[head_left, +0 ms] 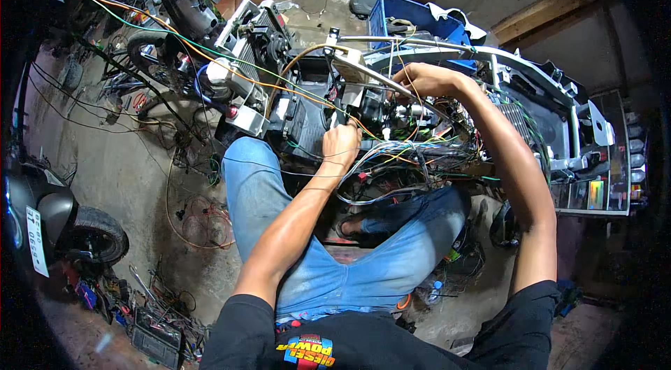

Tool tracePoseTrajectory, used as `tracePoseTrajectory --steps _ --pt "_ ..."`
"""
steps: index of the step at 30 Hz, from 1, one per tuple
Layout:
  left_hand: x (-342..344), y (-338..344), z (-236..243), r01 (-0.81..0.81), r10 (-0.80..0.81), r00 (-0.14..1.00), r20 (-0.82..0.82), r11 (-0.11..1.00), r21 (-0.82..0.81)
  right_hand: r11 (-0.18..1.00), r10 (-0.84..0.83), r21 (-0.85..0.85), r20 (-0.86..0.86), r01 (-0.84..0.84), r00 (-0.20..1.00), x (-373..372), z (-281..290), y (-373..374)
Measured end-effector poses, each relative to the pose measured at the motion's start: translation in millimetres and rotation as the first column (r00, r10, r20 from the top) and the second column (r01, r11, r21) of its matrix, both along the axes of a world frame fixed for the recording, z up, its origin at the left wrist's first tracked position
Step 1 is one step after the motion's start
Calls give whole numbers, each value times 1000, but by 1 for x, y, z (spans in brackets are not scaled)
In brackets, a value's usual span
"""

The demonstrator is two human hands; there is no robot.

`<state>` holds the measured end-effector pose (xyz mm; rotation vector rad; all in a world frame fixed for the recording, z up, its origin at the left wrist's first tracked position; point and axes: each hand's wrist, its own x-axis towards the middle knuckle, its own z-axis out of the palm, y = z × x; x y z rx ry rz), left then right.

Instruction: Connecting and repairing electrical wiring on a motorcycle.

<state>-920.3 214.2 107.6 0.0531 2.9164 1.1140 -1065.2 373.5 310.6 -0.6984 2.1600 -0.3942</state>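
Note:
In front of me stretches a stripped vehicle frame [489,55] of pale metal tubes, packed with parts and loose wiring. My left hand [341,142] is closed at the right edge of a dark ribbed box [307,118]; what its fingers grip is too small to tell. My right hand [430,81] reaches over a slanted metal bar [374,76] with curled fingers pointing down among the parts. Its fingertips are partly hidden, and I cannot make out what they hold. Below both hands runs a thick bundle of coloured wires [391,150].
A radiator-like part [255,41] stands at the left of the frame. Long orange and green wires [231,70] cross above it. Behind is a blue crate [419,17]. Tangled wires [203,219] lie on the floor at left, near a motorbike wheel [98,236].

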Motion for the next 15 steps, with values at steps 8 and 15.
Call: tracePoseTrajectory --steps 8,15 --pt "-3 15 19 -84 125 984 -124 953 291 997 -29 78 26 27 999 -10 4 6" --pt "6 16 28 -297 299 949 97 751 590 981 -168 104 36 163 985 -9 9 8"
